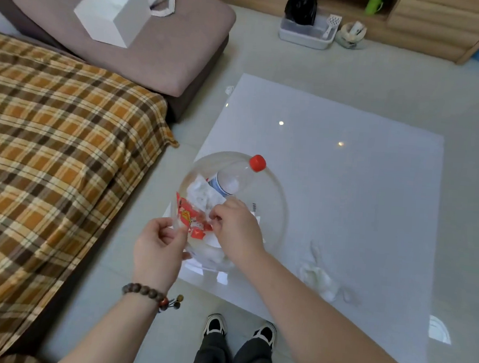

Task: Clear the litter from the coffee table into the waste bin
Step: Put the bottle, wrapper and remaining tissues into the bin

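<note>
A clear round waste bin [276, 193] hangs over the near left corner of the glossy white coffee table [347, 190]. My left hand [158, 251] pinches the bin's near rim. Inside it, a plastic bottle [234, 181] with a red cap leans out over the far rim, beside crumpled white tissue [202, 197]. My right hand [238, 229] reaches into the bin, its fingertips closed on a red snack wrapper [191, 217]. A crumpled white tissue [321, 278] lies on the table to the right of my right forearm. A small paper scrap [229, 89] sits at the table's far left corner.
A plaid-covered sofa [47, 150] runs along the left, with a mauve cushion seat [163, 44] carrying a white box [114, 11] behind it. A grey tray [306, 33] with a black bag stands by the wooden cabinet at the back. My shoes [240, 329] touch the table's near edge.
</note>
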Demonstrator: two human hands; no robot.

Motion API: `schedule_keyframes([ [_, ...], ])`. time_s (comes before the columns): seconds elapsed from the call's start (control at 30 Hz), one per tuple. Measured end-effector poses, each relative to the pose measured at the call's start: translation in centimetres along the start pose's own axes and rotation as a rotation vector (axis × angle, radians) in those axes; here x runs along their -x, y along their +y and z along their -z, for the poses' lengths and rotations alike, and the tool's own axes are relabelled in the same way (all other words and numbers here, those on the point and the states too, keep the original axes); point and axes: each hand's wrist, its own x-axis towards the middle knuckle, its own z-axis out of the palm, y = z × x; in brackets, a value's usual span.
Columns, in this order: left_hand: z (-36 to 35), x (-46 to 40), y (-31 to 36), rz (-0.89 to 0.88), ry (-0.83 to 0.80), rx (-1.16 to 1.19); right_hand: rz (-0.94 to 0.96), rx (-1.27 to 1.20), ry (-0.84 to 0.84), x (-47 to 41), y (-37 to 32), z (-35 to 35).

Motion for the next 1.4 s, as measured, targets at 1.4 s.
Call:
schedule_keyframes([
  [1.4, -5.1, -1.8, -0.4, -0.058, -0.171, -0.162, -0.584, -0.222, 0.559, 12.3, 18.1, 6.7],
])
